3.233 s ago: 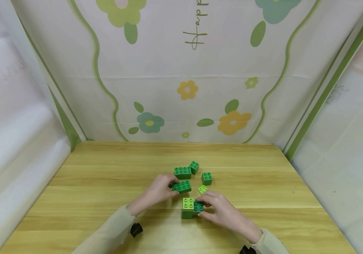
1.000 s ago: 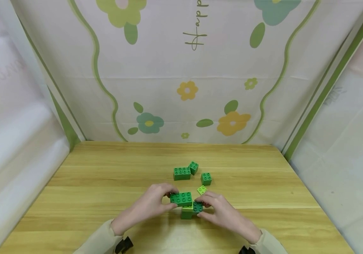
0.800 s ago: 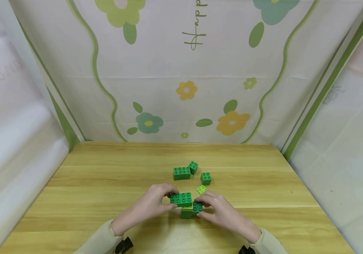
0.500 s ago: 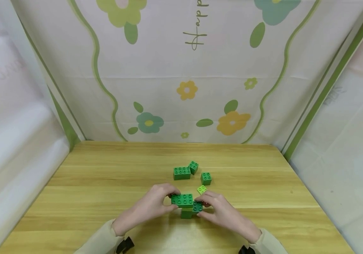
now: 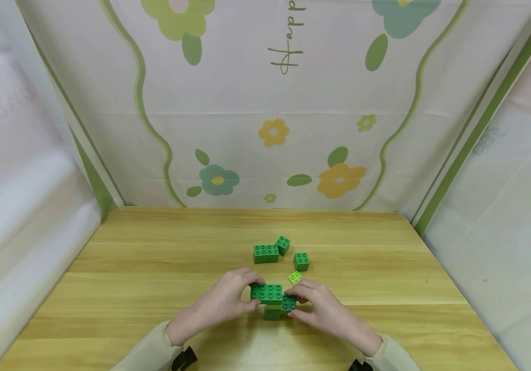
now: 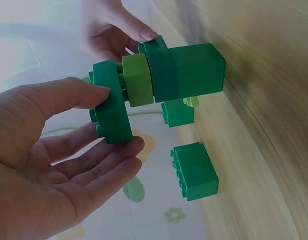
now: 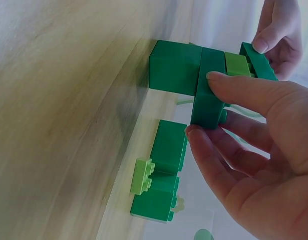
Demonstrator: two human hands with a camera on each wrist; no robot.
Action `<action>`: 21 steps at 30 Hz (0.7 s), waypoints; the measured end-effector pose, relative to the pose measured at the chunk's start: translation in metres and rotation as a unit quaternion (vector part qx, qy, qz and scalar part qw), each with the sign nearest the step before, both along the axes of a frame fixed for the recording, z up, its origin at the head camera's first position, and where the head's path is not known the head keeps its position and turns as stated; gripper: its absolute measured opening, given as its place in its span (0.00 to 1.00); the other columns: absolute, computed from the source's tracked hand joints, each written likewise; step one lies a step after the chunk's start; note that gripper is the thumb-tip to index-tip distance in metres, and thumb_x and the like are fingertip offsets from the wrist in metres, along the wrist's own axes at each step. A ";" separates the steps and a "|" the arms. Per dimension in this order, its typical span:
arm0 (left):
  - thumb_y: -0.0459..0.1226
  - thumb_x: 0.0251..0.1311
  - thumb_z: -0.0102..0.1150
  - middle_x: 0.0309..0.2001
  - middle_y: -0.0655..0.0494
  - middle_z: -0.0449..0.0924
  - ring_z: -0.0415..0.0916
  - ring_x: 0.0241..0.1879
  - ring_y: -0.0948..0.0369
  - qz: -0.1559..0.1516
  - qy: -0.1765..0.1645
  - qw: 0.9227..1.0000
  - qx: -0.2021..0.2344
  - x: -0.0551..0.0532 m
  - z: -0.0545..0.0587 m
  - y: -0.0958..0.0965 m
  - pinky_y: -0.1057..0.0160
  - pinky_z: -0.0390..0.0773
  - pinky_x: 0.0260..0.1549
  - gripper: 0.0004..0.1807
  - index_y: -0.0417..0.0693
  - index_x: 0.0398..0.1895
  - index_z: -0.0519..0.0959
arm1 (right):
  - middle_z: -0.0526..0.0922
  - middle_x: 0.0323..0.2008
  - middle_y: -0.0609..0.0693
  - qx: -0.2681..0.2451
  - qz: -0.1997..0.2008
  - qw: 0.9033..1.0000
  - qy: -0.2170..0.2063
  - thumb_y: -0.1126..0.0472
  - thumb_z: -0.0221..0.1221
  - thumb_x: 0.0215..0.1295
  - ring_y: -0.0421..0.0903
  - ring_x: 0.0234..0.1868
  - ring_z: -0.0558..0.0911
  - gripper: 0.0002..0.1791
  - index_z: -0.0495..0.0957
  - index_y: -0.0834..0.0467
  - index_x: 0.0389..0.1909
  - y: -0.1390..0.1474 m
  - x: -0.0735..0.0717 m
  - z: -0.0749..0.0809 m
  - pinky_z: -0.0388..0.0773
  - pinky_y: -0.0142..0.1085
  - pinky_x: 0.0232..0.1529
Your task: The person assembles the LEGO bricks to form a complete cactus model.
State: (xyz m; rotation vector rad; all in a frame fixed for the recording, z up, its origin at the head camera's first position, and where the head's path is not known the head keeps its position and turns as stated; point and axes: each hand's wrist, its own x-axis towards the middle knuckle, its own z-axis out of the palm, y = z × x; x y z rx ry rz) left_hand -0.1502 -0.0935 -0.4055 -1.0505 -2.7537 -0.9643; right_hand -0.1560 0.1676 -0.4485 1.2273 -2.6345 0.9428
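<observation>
Left hand (image 5: 226, 299) is pinching the green 2x4 brick (image 5: 266, 293) directly above the stacked lime brick (image 6: 137, 80) (visible gap, not flush), long axis running left-right, overhanging it leftward; right hand (image 5: 321, 306) is gripping the dark green brick (image 7: 202, 106) directly below it.

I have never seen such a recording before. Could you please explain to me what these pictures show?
There is no machine: a person works with two bare hands. One camera on the head looks forward and down; one on each wrist looks at that hand's work. On the wooden table lie green toy bricks and a thin lime brick. The left hand pinches a green eight-stud brick over a small stack; the left wrist picture shows a gap between it and the stack's lime block. The right hand grips the dark green brick below that block.
</observation>
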 end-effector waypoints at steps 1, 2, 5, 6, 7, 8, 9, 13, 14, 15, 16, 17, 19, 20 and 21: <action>0.31 0.51 0.71 0.44 0.50 0.85 0.83 0.44 0.58 -0.001 -0.003 1.000 -0.001 0.000 0.000 0.000 0.65 0.86 0.45 0.16 0.40 0.45 0.82 | 0.85 0.44 0.53 -0.001 -0.001 1.000 0.000 0.65 0.70 0.55 0.42 0.42 0.86 0.20 0.80 0.61 0.50 0.000 0.000 0.000 0.86 0.29 0.41; 0.31 0.51 0.70 0.44 0.50 0.85 0.83 0.44 0.58 -0.003 -0.006 1.000 0.000 0.000 0.000 0.000 0.65 0.86 0.45 0.16 0.40 0.45 0.81 | 0.85 0.44 0.53 -0.002 0.000 1.000 0.000 0.65 0.70 0.55 0.42 0.42 0.86 0.20 0.80 0.61 0.50 0.000 0.000 0.000 0.86 0.29 0.41; 0.30 0.53 0.69 0.46 0.49 0.86 0.84 0.46 0.57 -0.009 -0.012 1.000 0.001 -0.001 -0.001 0.000 0.63 0.86 0.47 0.18 0.39 0.48 0.80 | 0.85 0.44 0.53 -0.005 0.001 1.000 0.002 0.66 0.70 0.56 0.43 0.42 0.86 0.19 0.80 0.61 0.49 0.000 0.000 -0.001 0.86 0.29 0.40; 0.30 0.53 0.68 0.47 0.49 0.86 0.84 0.47 0.57 -0.014 -0.012 1.000 0.001 -0.001 -0.001 0.000 0.63 0.86 0.48 0.18 0.39 0.49 0.80 | 0.85 0.44 0.53 -0.005 0.002 1.000 0.002 0.66 0.70 0.56 0.43 0.42 0.86 0.19 0.80 0.61 0.49 0.000 0.000 -0.001 0.86 0.29 0.40; 0.30 0.54 0.68 0.48 0.49 0.86 0.84 0.48 0.57 -0.017 -0.011 1.000 0.001 -0.001 -0.002 0.000 0.62 0.86 0.49 0.19 0.40 0.51 0.80 | 0.85 0.44 0.53 -0.005 0.003 1.000 0.001 0.66 0.69 0.56 0.43 0.41 0.86 0.19 0.80 0.61 0.49 0.000 0.000 -0.001 0.86 0.29 0.40; 0.29 0.54 0.68 0.48 0.50 0.86 0.83 0.49 0.58 -0.021 -0.010 1.000 0.001 -0.001 -0.002 0.000 0.62 0.85 0.49 0.20 0.40 0.51 0.80 | 0.85 0.44 0.53 -0.005 0.004 1.000 0.001 0.66 0.69 0.57 0.43 0.41 0.86 0.19 0.80 0.61 0.50 0.000 0.000 -0.001 0.86 0.29 0.40; 0.29 0.54 0.68 0.49 0.50 0.86 0.83 0.50 0.58 -0.024 -0.007 1.000 0.002 -0.002 -0.003 -0.001 0.63 0.85 0.50 0.20 0.41 0.52 0.80 | 0.85 0.44 0.53 -0.005 0.005 1.000 -0.001 0.66 0.69 0.57 0.43 0.41 0.86 0.18 0.80 0.61 0.50 0.000 0.000 -0.001 0.86 0.29 0.40; 0.29 0.55 0.67 0.50 0.51 0.86 0.83 0.49 0.59 -0.034 -0.002 0.999 0.008 -0.002 -0.004 -0.002 0.65 0.85 0.48 0.20 0.43 0.53 0.81 | 0.84 0.44 0.52 0.001 0.002 1.000 -0.006 0.66 0.69 0.57 0.41 0.41 0.86 0.18 0.80 0.60 0.50 0.000 -0.001 -0.001 0.86 0.28 0.40; 0.29 0.55 0.67 0.49 0.51 0.86 0.83 0.49 0.60 -0.035 -0.001 0.999 0.010 -0.002 -0.004 -0.002 0.66 0.85 0.48 0.20 0.43 0.53 0.82 | 0.84 0.44 0.52 0.002 0.000 1.000 -0.008 0.65 0.69 0.57 0.41 0.42 0.85 0.18 0.80 0.60 0.50 0.000 -0.001 -0.001 0.86 0.28 0.40; 0.30 0.54 0.67 0.49 0.51 0.86 0.83 0.48 0.60 -0.035 0.001 0.999 0.010 -0.003 -0.004 -0.002 0.66 0.85 0.47 0.20 0.43 0.53 0.82 | 0.84 0.44 0.51 0.003 -0.002 1.000 -0.010 0.65 0.69 0.57 0.40 0.42 0.85 0.18 0.80 0.60 0.50 0.000 0.000 -0.001 0.86 0.28 0.40; 0.30 0.54 0.67 0.49 0.51 0.86 0.83 0.48 0.60 -0.034 0.002 0.999 0.011 -0.003 -0.004 -0.002 0.66 0.85 0.47 0.20 0.43 0.53 0.82 | 0.84 0.45 0.51 0.004 -0.003 1.000 -0.013 0.65 0.70 0.57 0.40 0.42 0.85 0.19 0.80 0.60 0.50 0.000 0.000 -0.001 0.86 0.28 0.41; 0.30 0.54 0.67 0.49 0.50 0.86 0.83 0.47 0.60 -0.034 0.003 0.999 0.011 -0.003 -0.004 -0.002 0.66 0.86 0.45 0.20 0.43 0.52 0.82 | 0.84 0.45 0.51 0.004 -0.004 1.000 -0.015 0.65 0.70 0.57 0.40 0.42 0.85 0.19 0.80 0.60 0.50 0.000 0.000 -0.001 0.86 0.28 0.41; 0.29 0.53 0.67 0.48 0.50 0.86 0.83 0.45 0.60 -0.031 0.004 0.999 0.009 -0.003 -0.004 -0.001 0.68 0.85 0.42 0.20 0.43 0.52 0.83 | 0.84 0.45 0.51 0.005 -0.007 1.000 -0.020 0.64 0.70 0.57 0.39 0.42 0.85 0.19 0.80 0.60 0.50 0.000 0.000 -0.001 0.86 0.29 0.41; 0.29 0.53 0.66 0.47 0.50 0.86 0.83 0.44 0.60 -0.029 0.003 1.000 0.008 -0.003 -0.005 -0.001 0.69 0.85 0.41 0.21 0.42 0.52 0.83 | 0.84 0.45 0.51 0.005 -0.008 1.000 -0.022 0.64 0.70 0.57 0.39 0.42 0.85 0.19 0.80 0.60 0.50 0.000 0.000 -0.001 0.86 0.29 0.41; 0.29 0.52 0.66 0.47 0.49 0.86 0.83 0.44 0.61 -0.028 0.001 1.000 0.008 -0.003 -0.005 -0.001 0.70 0.85 0.40 0.21 0.42 0.52 0.83 | 0.84 0.45 0.51 0.005 -0.009 1.000 -0.024 0.64 0.70 0.56 0.39 0.42 0.85 0.19 0.80 0.60 0.50 0.000 0.000 -0.001 0.86 0.29 0.41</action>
